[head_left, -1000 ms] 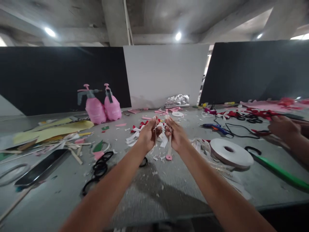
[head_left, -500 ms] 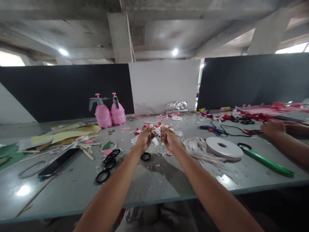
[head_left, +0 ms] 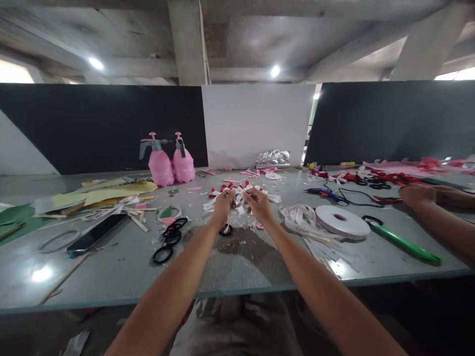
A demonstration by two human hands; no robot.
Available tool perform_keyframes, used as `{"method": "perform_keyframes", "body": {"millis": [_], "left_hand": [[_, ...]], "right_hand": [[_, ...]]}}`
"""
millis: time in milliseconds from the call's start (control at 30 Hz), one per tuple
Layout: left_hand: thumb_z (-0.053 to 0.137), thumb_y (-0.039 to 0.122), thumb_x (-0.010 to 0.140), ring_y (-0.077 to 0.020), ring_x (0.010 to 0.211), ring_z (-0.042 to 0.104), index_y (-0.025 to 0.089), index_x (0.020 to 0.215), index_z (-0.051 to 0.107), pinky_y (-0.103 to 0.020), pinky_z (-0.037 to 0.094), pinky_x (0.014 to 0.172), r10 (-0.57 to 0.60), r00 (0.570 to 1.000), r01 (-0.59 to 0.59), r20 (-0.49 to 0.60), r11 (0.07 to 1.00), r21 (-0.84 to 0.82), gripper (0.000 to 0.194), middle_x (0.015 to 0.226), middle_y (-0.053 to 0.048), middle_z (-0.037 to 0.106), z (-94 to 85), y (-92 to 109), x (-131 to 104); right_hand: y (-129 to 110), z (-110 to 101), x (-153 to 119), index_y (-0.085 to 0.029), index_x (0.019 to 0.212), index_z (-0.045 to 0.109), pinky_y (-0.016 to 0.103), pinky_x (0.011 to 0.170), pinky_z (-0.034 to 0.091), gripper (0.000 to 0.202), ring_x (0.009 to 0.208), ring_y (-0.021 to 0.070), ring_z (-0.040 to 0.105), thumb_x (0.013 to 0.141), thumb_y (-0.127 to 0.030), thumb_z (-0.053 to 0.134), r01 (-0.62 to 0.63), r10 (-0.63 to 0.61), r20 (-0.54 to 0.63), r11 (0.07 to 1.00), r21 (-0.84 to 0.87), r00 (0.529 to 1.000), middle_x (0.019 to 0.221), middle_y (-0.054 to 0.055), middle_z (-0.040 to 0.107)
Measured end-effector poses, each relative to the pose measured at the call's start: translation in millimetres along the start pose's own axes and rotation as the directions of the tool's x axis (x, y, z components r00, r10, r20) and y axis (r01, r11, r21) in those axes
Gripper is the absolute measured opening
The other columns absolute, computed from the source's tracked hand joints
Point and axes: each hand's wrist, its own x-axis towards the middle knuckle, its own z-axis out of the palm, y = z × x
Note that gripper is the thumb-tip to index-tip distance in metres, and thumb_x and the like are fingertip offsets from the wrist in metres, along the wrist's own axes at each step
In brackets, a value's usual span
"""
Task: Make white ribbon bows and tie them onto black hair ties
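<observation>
My left hand (head_left: 223, 206) and my right hand (head_left: 259, 203) are close together over the middle of the table, each with its fingers pinched. Between them is a thin white ribbon (head_left: 238, 199), one end of which hangs below my left fingers. Just behind the hands lies a pile of red and white ribbon pieces (head_left: 214, 193), partly hidden by them. A black ring (head_left: 226, 230) rests on the table below my left hand. To the right of my right hand lies loose printed white ribbon (head_left: 297, 217).
A white ribbon roll (head_left: 342, 221), a green tube-shaped thing (head_left: 406, 242) and a blue glue gun (head_left: 326, 194) lie to the right. Nearby is another person's hand (head_left: 417, 195). Black rings (head_left: 163, 254), a phone (head_left: 97, 233) and pink spray bottles (head_left: 161, 167) stand or lie left.
The view has tilted and shifted slightly. My fingers have turned around the white ribbon, and an end of it now hangs below my left hand.
</observation>
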Motion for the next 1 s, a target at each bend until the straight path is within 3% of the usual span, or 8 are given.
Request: {"method": "perform_keyframes", "body": {"millis": [100, 167, 367, 600, 733, 867, 1000], "left_hand": [[0.069, 0.047, 0.073, -0.0056, 0.047, 0.039, 0.015, 0.070, 0.056, -0.020, 0.031, 0.047, 0.078, 0.997, -0.072, -0.026, 0.981, 0.178, 0.035, 0.054, 0.005, 0.046, 0.3, -6, 1], [0.069, 0.044, 0.072, -0.0061, 0.047, 0.039, 0.015, 0.076, 0.060, -0.021, 0.030, 0.047, 0.100, 0.995, -0.098, 0.003, 0.968, 0.230, 0.031, 0.055, 0.004, 0.048, 1.5, -6, -1], [0.075, 0.030, 0.068, -0.0076, 0.051, 0.045, 0.018, 0.102, 0.056, -0.020, 0.031, 0.051, 0.173, 0.982, -0.186, 0.078, 0.962, 0.201, 0.041, 0.060, 0.004, 0.057, 5.7, 4, -13], [0.074, 0.031, 0.067, -0.0069, 0.050, 0.044, 0.018, 0.106, 0.055, -0.020, 0.031, 0.050, 0.148, 0.975, -0.183, 0.167, 0.958, 0.223, 0.045, 0.060, 0.006, 0.054, -1.4, 6, -12], [0.077, 0.033, 0.064, -0.0083, 0.053, 0.049, 0.018, 0.110, 0.054, -0.020, 0.036, 0.053, 0.103, 0.981, -0.135, 0.166, 0.972, 0.193, 0.053, 0.064, 0.004, 0.057, -1.9, 5, -11], [0.074, 0.037, 0.067, -0.0106, 0.059, 0.053, 0.015, 0.107, 0.058, -0.023, 0.041, 0.059, 0.051, 0.993, -0.065, 0.106, 0.988, 0.137, 0.049, 0.070, 0.000, 0.062, -1.1, 1, -6], [0.075, 0.035, 0.067, -0.0092, 0.059, 0.048, 0.014, 0.085, 0.066, -0.023, 0.038, 0.061, 0.015, 0.983, -0.057, 0.182, 0.972, 0.229, 0.030, 0.063, 0.001, 0.059, -4.1, -2, -3]], "right_hand": [[-2, -1, 1, -0.019, 0.075, 0.067, 0.017, 0.037, 0.042, 0.025, 0.073, 0.0147, 0.057, 0.069, -0.044, 0.069, 0.079, -0.079, 0.001, 0.995, -0.054, 0.997, 0.096, 0.007, 0.062], [-1, 0, 3, -0.019, 0.074, 0.068, 0.017, 0.036, 0.043, 0.026, 0.075, 0.0152, 0.058, 0.066, -0.044, 0.071, 0.049, -0.049, -0.001, 0.999, -0.009, 0.999, 0.103, 0.008, 0.061], [1, 2, 3, -0.019, 0.081, 0.067, 0.017, 0.034, 0.041, 0.035, 0.059, 0.0123, 0.053, 0.067, -0.050, 0.070, -0.163, 0.155, 0.056, 0.973, 0.163, 0.986, 0.069, 0.001, 0.059], [2, -2, 3, -0.019, 0.079, 0.064, 0.017, 0.040, 0.043, 0.038, 0.057, 0.0093, 0.053, 0.061, -0.050, 0.075, -0.345, 0.311, 0.162, 0.899, 0.270, 0.937, 0.066, -0.002, 0.058], [7, -2, 5, -0.017, 0.076, 0.063, 0.017, 0.039, 0.040, 0.037, 0.053, 0.0085, 0.051, 0.063, -0.050, 0.074, -0.322, 0.292, 0.155, 0.918, 0.231, 0.944, 0.063, -0.002, 0.057], [12, -1, 8, -0.018, 0.076, 0.063, 0.019, 0.039, 0.038, 0.036, 0.048, 0.0077, 0.046, 0.063, -0.049, 0.073, -0.243, 0.229, 0.082, 0.930, 0.275, 0.970, 0.058, -0.004, 0.055], [15, 0, 11, -0.018, 0.073, 0.062, 0.019, 0.039, 0.036, 0.035, 0.046, 0.0062, 0.043, 0.062, -0.049, 0.075, -0.214, 0.206, 0.061, 0.920, 0.328, 0.977, 0.059, -0.004, 0.054]]}}
